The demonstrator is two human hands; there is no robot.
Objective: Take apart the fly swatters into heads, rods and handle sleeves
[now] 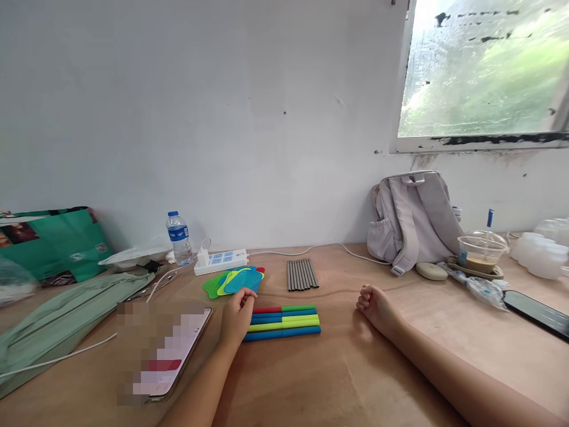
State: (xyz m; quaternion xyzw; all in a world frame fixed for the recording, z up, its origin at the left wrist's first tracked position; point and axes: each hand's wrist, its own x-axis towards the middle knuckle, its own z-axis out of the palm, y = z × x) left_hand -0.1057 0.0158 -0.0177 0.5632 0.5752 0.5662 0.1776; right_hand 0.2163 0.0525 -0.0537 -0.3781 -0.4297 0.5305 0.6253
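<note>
Brown tabletop (342, 379), slim tubes (293, 325) in 4 bright colours

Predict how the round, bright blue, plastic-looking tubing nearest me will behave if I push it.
The blue tubing might roll, given its rounded sides. It looks straight, so it's probably fairly stiff. A visible line midway hints at two pieces, which could shift separately.

The left hand (236, 314) is held partly curled, the right hand (377, 308) loosely fisted; both forearms (207, 373) are stretched toward the table's (329, 379) far edge.
</note>
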